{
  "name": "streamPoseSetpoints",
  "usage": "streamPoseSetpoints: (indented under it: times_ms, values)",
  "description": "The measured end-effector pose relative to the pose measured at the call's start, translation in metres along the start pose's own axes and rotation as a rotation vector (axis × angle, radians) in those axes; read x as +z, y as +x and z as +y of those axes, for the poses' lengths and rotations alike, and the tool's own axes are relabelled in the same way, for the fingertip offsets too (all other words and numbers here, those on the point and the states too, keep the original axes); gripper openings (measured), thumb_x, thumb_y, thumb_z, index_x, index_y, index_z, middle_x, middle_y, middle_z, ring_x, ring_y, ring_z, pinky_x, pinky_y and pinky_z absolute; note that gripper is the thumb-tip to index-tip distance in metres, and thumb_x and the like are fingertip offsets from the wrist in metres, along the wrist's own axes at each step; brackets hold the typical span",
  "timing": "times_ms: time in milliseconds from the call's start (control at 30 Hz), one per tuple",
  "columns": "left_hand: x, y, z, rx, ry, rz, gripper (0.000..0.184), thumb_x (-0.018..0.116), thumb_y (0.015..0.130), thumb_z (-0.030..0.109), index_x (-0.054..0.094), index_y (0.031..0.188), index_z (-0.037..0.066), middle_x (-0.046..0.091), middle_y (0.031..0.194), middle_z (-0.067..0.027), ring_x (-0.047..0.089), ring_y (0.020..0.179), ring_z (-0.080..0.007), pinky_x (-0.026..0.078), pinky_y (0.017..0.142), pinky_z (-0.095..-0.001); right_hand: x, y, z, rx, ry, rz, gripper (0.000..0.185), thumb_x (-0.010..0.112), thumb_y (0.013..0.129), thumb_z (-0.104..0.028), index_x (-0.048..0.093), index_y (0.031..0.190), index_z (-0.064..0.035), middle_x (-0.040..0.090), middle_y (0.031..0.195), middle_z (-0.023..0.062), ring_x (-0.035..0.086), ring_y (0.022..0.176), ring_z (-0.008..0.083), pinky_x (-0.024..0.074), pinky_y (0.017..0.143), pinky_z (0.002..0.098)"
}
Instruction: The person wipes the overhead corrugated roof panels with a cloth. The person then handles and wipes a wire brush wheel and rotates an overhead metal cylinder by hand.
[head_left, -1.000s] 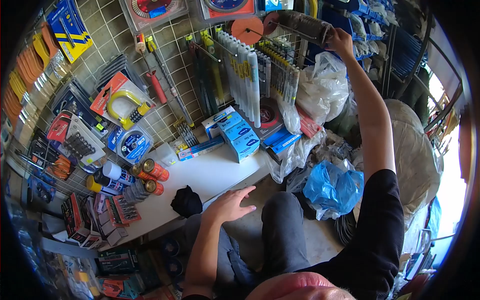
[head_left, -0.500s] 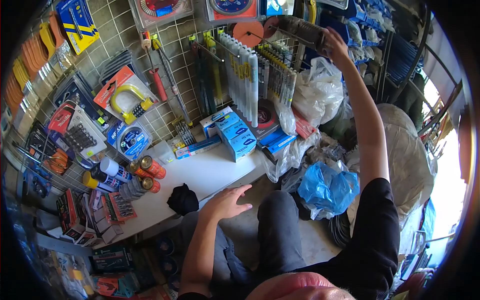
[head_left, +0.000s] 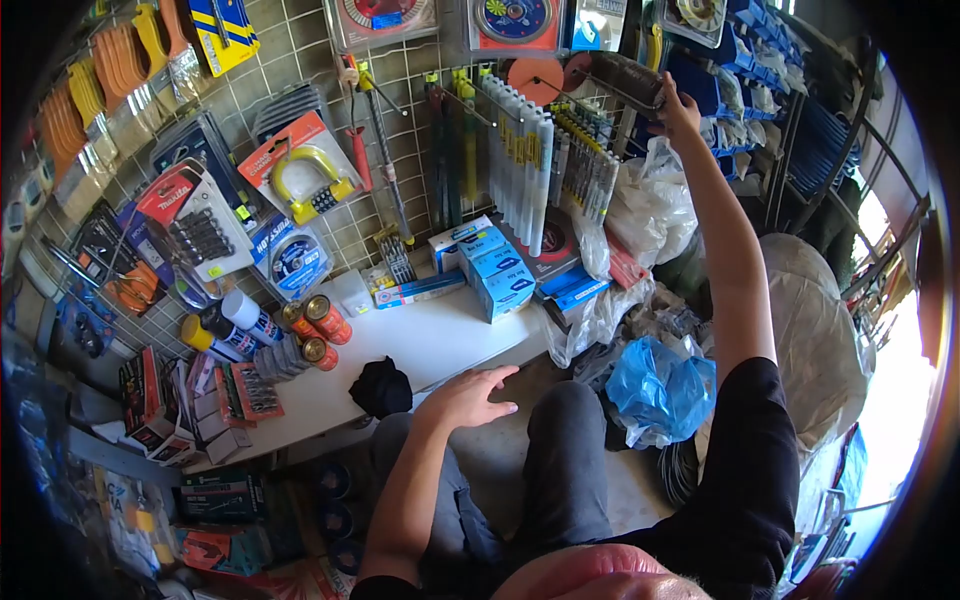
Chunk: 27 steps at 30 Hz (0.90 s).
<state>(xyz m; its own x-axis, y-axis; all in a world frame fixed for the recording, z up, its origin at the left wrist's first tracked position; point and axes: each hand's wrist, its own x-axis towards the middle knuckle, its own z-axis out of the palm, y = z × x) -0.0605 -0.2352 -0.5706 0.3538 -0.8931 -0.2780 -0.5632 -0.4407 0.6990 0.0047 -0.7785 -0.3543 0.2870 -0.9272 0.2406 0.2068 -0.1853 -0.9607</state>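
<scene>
My right hand is stretched to the upper right. Its fingers are bent around the outer end of a dark, ribbed cylinder that looks like a stack of thin discs on a wall hook. A flat reddish disc hangs beside the inner end of that stack. My left hand hovers above my lap with the fingers apart and nothing in it. Close to it, a crumpled black cloth item lies on the edge of the white shelf.
Drill bits in sleeves hang on the wire wall grid. Light-blue boxes, orange cans and spray cans stand on the shelf. A blue plastic bag and a white bag are at the right.
The view has shifted slightly, so the wall and shelf sit further right. My right hand stays at the end of the disc stack; my left hand remains open over my lap.
</scene>
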Motion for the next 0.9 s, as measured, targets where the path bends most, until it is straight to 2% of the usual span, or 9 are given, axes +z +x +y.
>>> streamPoseSetpoints:
  times_ms: [67, 133, 167, 333, 400, 500, 600, 700, 900]
  values:
    - [-0.004, -0.003, 0.000, 0.009, 0.024, 0.015, 0.070, 0.072, 0.093, 0.038, 0.046, 0.153, 0.012, 0.066, 0.134, -0.0187, 0.063, 0.123, -0.0356, 0.049, 0.106, -0.0418, -0.025, -0.002, 0.010, 0.015, -0.067, 0.064, 0.085, 0.084, 0.083, -0.051, 0.052, 0.141, 0.0013, 0.059, 0.137, 0.0212, 0.066, 0.114, 0.0314, 0.0626, 0.082, 0.0470]
    - [-0.008, -0.011, 0.002, 0.009, 0.040, 0.031, 0.070, 0.072, 0.093, 0.037, 0.046, 0.153, 0.012, 0.066, 0.133, -0.0185, 0.063, 0.123, -0.0356, 0.049, 0.105, -0.0416, -0.049, -0.002, 0.044, -0.780, 0.005, 0.086, 0.057, 0.074, 0.097, -0.033, 0.055, 0.139, -0.0002, 0.069, 0.123, 0.0156, 0.069, 0.107, 0.0222, 0.0584, 0.082, 0.0333]
    - [-0.010, -0.013, 0.008, 0.005, 0.038, 0.042, 0.069, 0.072, 0.093, 0.036, 0.047, 0.152, 0.012, 0.067, 0.131, -0.0182, 0.064, 0.121, -0.0351, 0.049, 0.105, -0.0416, -0.061, -0.062, 0.027, -0.829, -0.079, 0.143, 0.037, 0.063, 0.103, -0.016, 0.057, 0.136, -0.0010, 0.075, 0.109, 0.0105, 0.069, 0.097, 0.0139, 0.0549, 0.078, 0.0267]
    - [-0.011, -0.007, 0.014, 0.040, -0.035, 0.094, 0.063, 0.071, 0.093, 0.035, 0.052, 0.148, 0.012, 0.068, 0.131, -0.0149, 0.065, 0.121, -0.0330, 0.050, 0.104, -0.0419, -0.102, -0.278, 0.078, -0.491, -0.124, -0.193, 0.022, 0.057, 0.106, -0.015, 0.058, 0.120, 0.0023, 0.058, 0.069, 0.0030, 0.057, 0.053, 0.0112, 0.0468, 0.051, 0.0259]
    - [-0.014, -0.010, 0.013, 0.086, -0.084, 0.166, 0.059, 0.071, 0.093, 0.033, 0.055, 0.146, 0.011, 0.069, 0.130, -0.0154, 0.066, 0.119, -0.0330, 0.051, 0.103, -0.0416, -0.114, -0.362, 0.135, -0.448, -0.153, -0.370, 0.020, 0.049, 0.104, -0.005, 0.055, 0.123, 0.0018, 0.062, 0.076, 0.0080, 0.066, 0.074, 0.0195, 0.0538, 0.069, 0.0343]
    - [-0.032, -0.035, 0.001, 0.182, -0.055, 0.511, 0.046, 0.072, 0.093, 0.026, 0.063, 0.135, 0.007, 0.072, 0.118, -0.0217, 0.070, 0.109, -0.0346, 0.055, 0.095, -0.0410, -0.160, -0.423, 0.183, 0.058, -0.551, -1.001, 0.046, 0.063, 0.101, -0.027, 0.057, 0.140, -0.0021, 0.071, 0.118, 0.0196, 0.066, 0.114, 0.0293, 0.0478, 0.102, 0.0383]
    - [-0.044, -0.057, -0.056, 0.045, -0.005, 0.663, 0.055, 0.074, 0.091, 0.028, 0.059, 0.140, 0.009, 0.067, 0.129, -0.0214, 0.068, 0.113, -0.0356, 0.054, 0.098, -0.0429, -0.177, -0.448, 0.144, 0.079, -0.421, -0.947, 0.054, 0.060, 0.102, -0.039, 0.056, 0.142, -0.0020, 0.065, 0.128, 0.0209, 0.059, 0.127, 0.0315, 0.0423, 0.109, 0.0384]
    - [-0.034, -0.067, -0.105, -0.449, 0.478, 0.416, 0.089, 0.084, 0.074, 0.039, 0.047, 0.152, 0.018, 0.047, 0.153, -0.0203, 0.055, 0.130, -0.0427, 0.048, 0.107, -0.0485, -0.198, -0.458, 0.136, 0.027, -0.399, -0.972, 0.065, 0.062, 0.101, -0.041, 0.046, 0.150, -0.0032, 0.055, 0.143, 0.0229, 0.049, 0.139, 0.0334, 0.0363, 0.116, 0.0405]
    - [-0.026, -0.062, -0.150, -0.430, 0.556, 0.379, 0.072, 0.082, 0.076, 0.036, 0.059, 0.141, 0.017, 0.060, 0.134, -0.0194, 0.060, 0.120, -0.0395, 0.048, 0.106, -0.0457, -0.227, -0.473, 0.146, 0.049, -0.272, -0.924, 0.073, 0.064, 0.099, -0.040, 0.038, 0.157, -0.0033, 0.046, 0.153, 0.0229, 0.040, 0.147, 0.0339, 0.0278, 0.122, 0.0420]
